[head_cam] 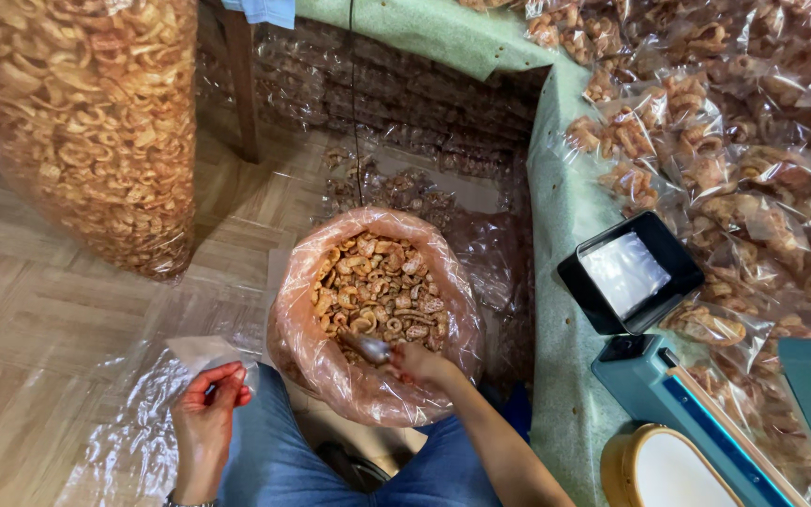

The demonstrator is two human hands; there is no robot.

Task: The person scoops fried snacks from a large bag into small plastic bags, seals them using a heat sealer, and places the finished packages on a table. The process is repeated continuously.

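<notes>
Holding a scoop (pixel 371 348) tight in the right hand (pixel 417 362), low in the middle, dipped in the snack bag (pixel 374 310). Pinching a small clear bag (pixel 206 355) in the left hand (pixel 206 413), lower left, well apart from the scoop.

Counted: two hands, left (pixel 204 422) and right (pixel 420 364). One metal scoop (pixel 371 348). One empty clear bag (pixel 204 355). Two large sacks of fried snacks: one open (pixel 373 314), one tall (pixel 86 122). One black tray (pixel 629 272). One heat sealer (pixel 706 422). Filled small packets (pixel 706 141) on the table: too many and overlapping, seemingly dozens.
</notes>
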